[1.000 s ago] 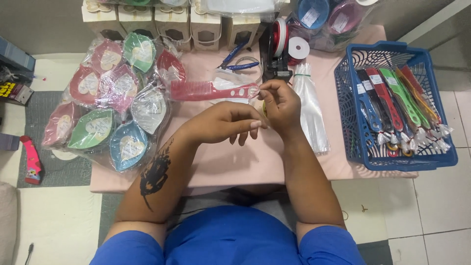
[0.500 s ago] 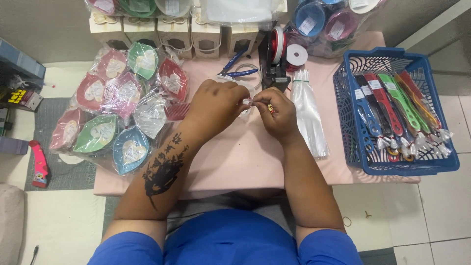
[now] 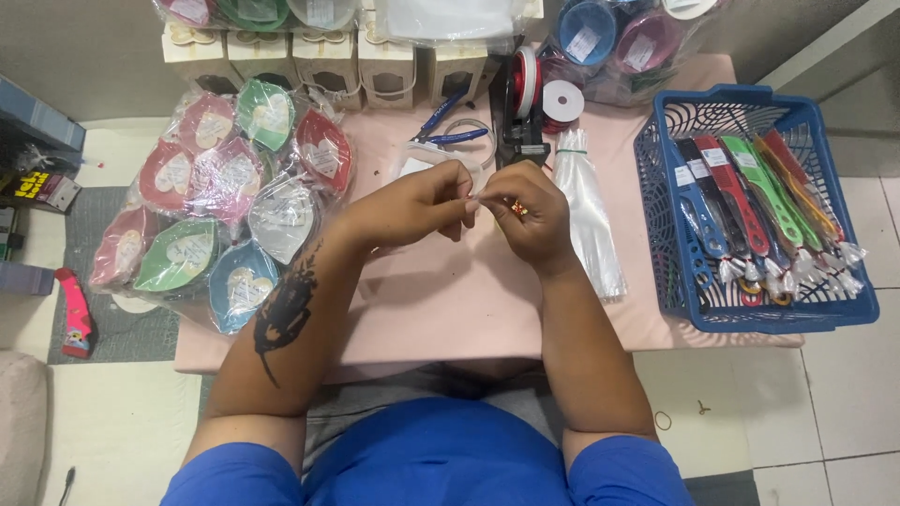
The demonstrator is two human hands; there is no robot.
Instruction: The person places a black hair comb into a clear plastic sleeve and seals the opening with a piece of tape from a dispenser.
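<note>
Pink tabletop (image 3: 422, 309); both hands (image 3: 469, 201) pinch something small, thin, pale.

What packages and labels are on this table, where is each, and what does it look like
Leaf-shaped packs: left of table, clear wrap, red, green, pink, blue, pale heart labels.
Wrapped combs: blue basket, right; blue, red, green, orange, white tags.
Cream boxes: back edge, window cutouts.
Bagged bowls: back right, blue, purple, white stickers.
</note>
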